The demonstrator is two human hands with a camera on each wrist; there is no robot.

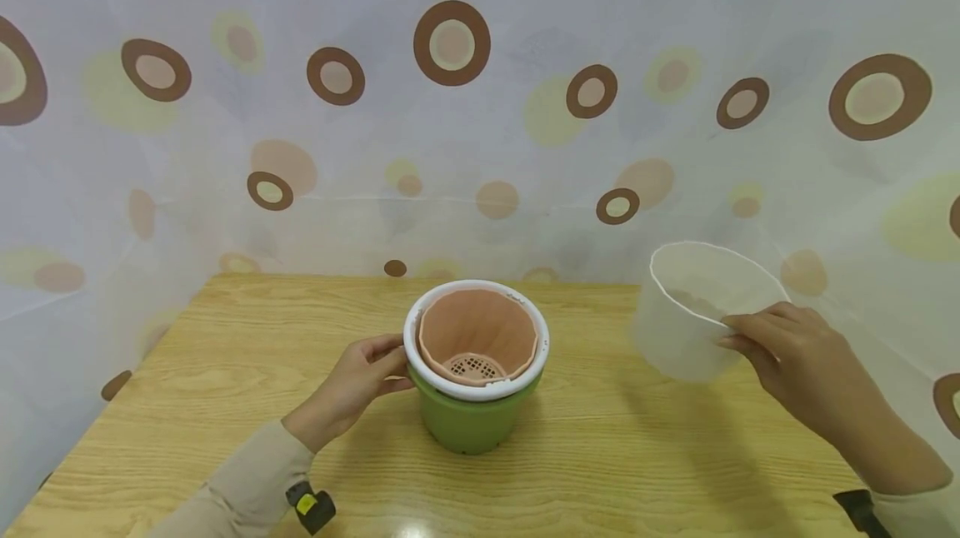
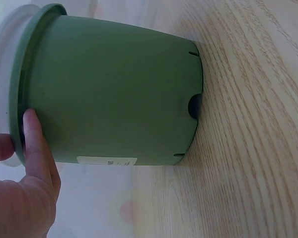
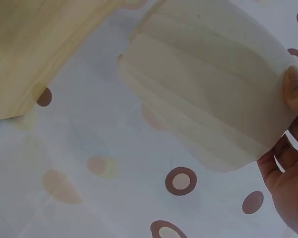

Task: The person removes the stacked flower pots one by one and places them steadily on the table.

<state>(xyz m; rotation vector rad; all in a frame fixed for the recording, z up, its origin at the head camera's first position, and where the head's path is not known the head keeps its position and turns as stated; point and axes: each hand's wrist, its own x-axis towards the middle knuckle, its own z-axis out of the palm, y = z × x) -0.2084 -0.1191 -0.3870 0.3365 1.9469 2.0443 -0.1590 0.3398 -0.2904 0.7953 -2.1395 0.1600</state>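
Note:
A green flowerpot (image 1: 468, 425) stands upright on the table with a white-rimmed pot (image 1: 412, 355) nested in it. Innermost sits a terracotta-coloured pot (image 1: 480, 321) with a mesh of holes in its floor. My left hand (image 1: 363, 380) pinches the rim at the left side of this stack; in the left wrist view the thumb and fingers of the left hand (image 2: 27, 188) are at the green rim. To the right, my right hand (image 1: 798, 363) grips the rim of a whitish plastic pot (image 1: 678, 338), held tilted above the table. The right wrist view shows the pot's ridged outer wall.
The wooden table (image 1: 285, 338) has its back edge along a sheet (image 1: 525, 146) printed with circles, which also hangs at both sides. A paper label (image 2: 107, 160) is stuck on the green pot. Dark wrist straps are on both sleeves.

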